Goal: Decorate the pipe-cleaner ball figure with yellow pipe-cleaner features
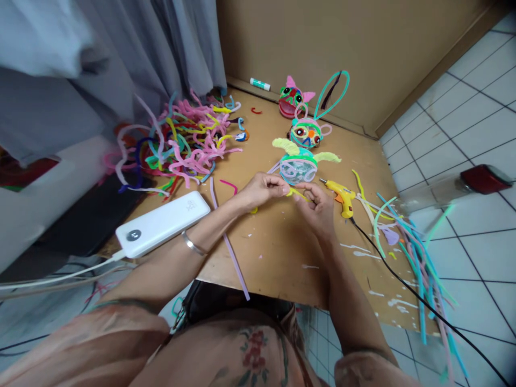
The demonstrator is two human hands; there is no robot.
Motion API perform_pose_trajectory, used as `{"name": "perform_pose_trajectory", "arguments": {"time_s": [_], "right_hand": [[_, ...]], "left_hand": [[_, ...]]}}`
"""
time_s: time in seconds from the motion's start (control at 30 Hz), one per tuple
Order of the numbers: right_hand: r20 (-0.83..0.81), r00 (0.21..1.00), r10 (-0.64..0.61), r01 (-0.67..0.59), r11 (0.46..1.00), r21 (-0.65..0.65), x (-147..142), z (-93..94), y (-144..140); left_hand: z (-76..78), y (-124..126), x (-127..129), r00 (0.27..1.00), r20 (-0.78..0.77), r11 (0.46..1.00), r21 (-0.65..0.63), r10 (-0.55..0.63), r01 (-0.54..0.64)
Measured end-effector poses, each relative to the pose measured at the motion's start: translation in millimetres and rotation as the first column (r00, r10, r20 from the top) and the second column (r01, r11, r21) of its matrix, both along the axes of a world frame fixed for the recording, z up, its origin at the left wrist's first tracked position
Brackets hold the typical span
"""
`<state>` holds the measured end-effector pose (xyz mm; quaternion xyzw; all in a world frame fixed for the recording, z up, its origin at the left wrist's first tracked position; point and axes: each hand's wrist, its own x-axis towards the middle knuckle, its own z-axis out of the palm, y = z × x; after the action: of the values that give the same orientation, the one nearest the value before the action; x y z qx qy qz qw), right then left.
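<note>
Between my two hands stretches a short yellow pipe cleaner [299,194], over the middle of the table. My left hand [264,189] pinches its left end between thumb and fingers. At the other end, my right hand [316,204] grips it with thumb and forefinger. Just beyond my fingers stands a clear round craft figure [298,171] with a green band, lilac loops and pale yellow ear-like pieces. Behind it sit a figure with eyes and an orange nose [306,133] and a red-mouthed figure with pink ears [291,99].
A yellow glue gun [342,198] lies right of my hands, its black cord running off the front right. Loose pipe cleaners [419,258] overhang the right edge. A tangled pile [189,137] fills the left back, near a white power bank [163,223] and a glue stick [260,84].
</note>
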<state>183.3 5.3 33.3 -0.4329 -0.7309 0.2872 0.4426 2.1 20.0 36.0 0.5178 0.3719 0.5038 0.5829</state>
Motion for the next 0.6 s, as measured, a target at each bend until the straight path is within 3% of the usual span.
{"name": "perform_pose_trajectory", "arguments": {"time_s": [0.13,0.3,0.4,0.6], "right_hand": [[0.131,0.989,-0.064,0.048,0.991,0.124,0,-2.7,0],[0.3,0.925,-0.233,0.132,0.938,0.32,-9,-7.9,-4],[0.327,0.899,-0.29,0.148,0.907,0.395,-13,-9.6,-4],[0.302,0.909,-0.286,0.16,0.911,0.379,-15,-9.2,-5]], "left_hand": [[-6.4,-3,13,0.982,0.052,0.983,0.003,0.184,-0.184],[-15.7,-6,26,0.933,0.1,0.937,-0.084,0.346,-0.339],[-19.3,-9,29,0.925,0.087,0.929,-0.021,0.37,-0.37],[-17.3,-13,29,0.936,0.021,0.928,0.12,0.353,-0.352]]}}
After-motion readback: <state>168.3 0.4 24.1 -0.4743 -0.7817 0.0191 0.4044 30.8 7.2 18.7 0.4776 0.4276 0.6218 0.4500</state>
